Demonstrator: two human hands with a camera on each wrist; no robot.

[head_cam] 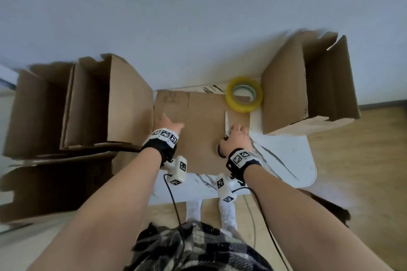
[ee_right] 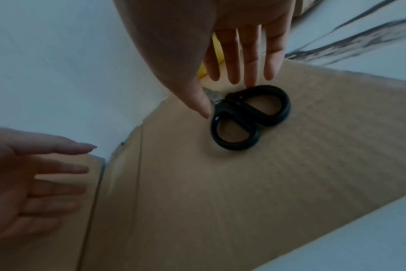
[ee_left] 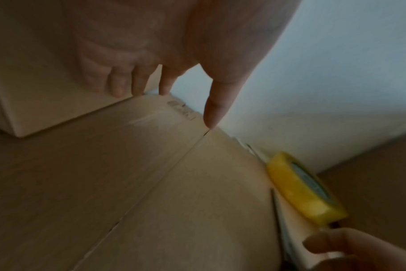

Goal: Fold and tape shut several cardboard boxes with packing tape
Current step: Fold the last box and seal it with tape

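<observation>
Nearest: right hand [head_cam: 236, 138] over the scissors [ee_right: 248, 117], which lie flat on the flattened cardboard box [head_cam: 198, 134] on the counter [head_cam: 284, 160]. Right grip spread, fingers straight, thumb tip and a fingertip at the black handles; nothing pinched or lifted, as far as the right wrist view shows. Blades point away toward the tape.

Left hand [head_cam: 168, 122] a bit further in, over the left part of the same flat box, beside the standing cardboard on the left. Left grip also spread, fingers extended, holding nothing. Can't tell if the fingertips touch the cardboard or hover just above.

The flat box is unfolded, crease and slot lines visible, no tape seen on it.

Further back: packing tape roll [head_cam: 244, 94], yellow, lying on the far right corner of the flat box, just past the scissor tips, untouched by either hand.

Far sides: opened-up boxes [head_cam: 88, 103] standing left, another open box [head_cam: 308, 86] standing right on the counter edge, flaps up. No tape visible on either; whether bottoms are sealed is hidden.

Judgement: early stage. No box looks closed and taped from here. Left to do: erect the flat box, fold flaps, tape, cut, repeat for the others.
</observation>
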